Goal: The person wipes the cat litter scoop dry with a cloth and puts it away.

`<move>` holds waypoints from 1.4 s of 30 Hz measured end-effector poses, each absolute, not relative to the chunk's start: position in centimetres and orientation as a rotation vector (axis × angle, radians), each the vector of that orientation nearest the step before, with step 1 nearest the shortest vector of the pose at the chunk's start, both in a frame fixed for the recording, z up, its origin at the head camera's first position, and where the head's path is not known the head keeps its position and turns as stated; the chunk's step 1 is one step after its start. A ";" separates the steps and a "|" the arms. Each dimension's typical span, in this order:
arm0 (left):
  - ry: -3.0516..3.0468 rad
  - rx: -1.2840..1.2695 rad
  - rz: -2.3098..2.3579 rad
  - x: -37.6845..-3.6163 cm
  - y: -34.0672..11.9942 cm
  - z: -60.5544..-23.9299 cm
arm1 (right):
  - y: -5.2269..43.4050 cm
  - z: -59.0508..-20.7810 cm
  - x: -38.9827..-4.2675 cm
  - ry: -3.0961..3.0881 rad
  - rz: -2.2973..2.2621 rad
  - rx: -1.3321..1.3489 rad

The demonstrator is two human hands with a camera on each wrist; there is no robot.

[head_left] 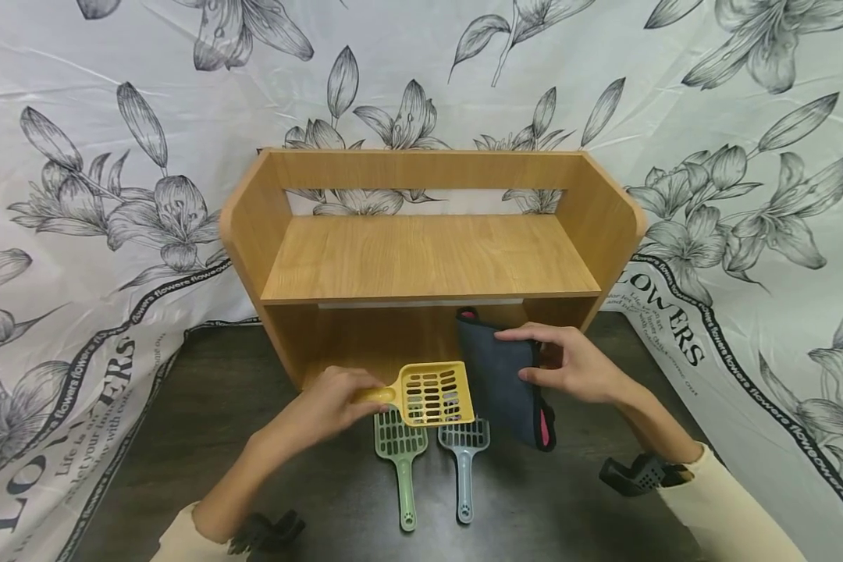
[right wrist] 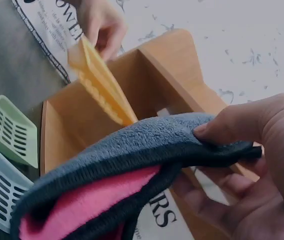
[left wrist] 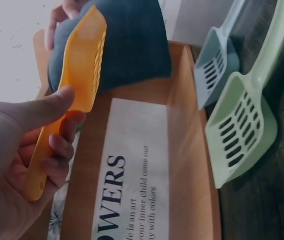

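Observation:
My left hand (head_left: 337, 398) grips a yellow slotted litter scoop (head_left: 435, 393) by its handle, the scoop's head pointing right in the head view. With my right hand (head_left: 572, 363) I pinch a folded cloth (head_left: 499, 375), dark blue-grey outside with black edging. Its pink inner side (right wrist: 106, 200) shows in the right wrist view. Both things are held up in front of the lower compartment of a wooden shelf (head_left: 428, 257). A green litter scoop (head_left: 402, 445) and a blue-grey litter scoop (head_left: 464, 460) lie side by side on the dark table, handles toward me, their far ends partly behind the yellow one.
The two-level shelf stands at the back of the dark table (head_left: 204, 437), with raised side panels and a back rail. Behind and beside it hangs a white sheet (head_left: 421, 62) printed with flowers and lettering.

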State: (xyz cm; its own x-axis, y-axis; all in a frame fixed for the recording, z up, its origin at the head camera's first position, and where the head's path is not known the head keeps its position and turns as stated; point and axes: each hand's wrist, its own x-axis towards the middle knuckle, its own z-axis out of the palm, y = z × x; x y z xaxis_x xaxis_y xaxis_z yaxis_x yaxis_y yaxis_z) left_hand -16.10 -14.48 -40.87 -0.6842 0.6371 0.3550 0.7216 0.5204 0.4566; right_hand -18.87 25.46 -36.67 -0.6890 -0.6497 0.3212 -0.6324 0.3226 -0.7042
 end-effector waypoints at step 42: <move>-2.657 -1.259 -1.102 -15.7 -16.2 -39.5 | 24.7 -38.4 -23.8 2.283 -1.434 -1.325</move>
State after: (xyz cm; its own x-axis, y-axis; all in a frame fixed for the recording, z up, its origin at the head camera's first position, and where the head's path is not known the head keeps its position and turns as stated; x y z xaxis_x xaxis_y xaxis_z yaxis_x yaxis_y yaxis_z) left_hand -15.74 -16.24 -39.51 -0.6785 0.6778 0.2832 0.6792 0.4319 0.5935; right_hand -23.83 24.75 -38.45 -0.6032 -0.7326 0.3153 -0.6021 0.1590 -0.7824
